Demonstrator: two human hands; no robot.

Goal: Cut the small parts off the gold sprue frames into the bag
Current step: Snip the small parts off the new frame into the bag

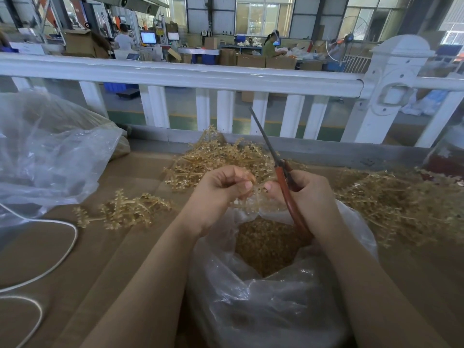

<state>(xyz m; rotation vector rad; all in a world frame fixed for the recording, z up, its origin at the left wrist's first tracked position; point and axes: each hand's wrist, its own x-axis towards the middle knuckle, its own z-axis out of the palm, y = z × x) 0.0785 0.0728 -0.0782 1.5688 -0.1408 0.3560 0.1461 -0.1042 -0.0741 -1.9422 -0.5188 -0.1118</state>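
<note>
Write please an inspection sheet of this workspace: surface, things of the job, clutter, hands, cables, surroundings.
Surface: brown cardboard sheet covers the bench.
Job's things: clear plastic bag open under the hands, gold small parts inside; gold sprue frames in piles behind the hands, at right and one at left.
Clutter: large crumpled plastic bag at far left.
Hands: left hand pinches a sprue frame over the bag; right hand has its grip on red-handled scissors, blades pointing up.
Cables: white cord looped at left.
Surroundings: white railing; factory floor with workers and cartons beyond.
</note>
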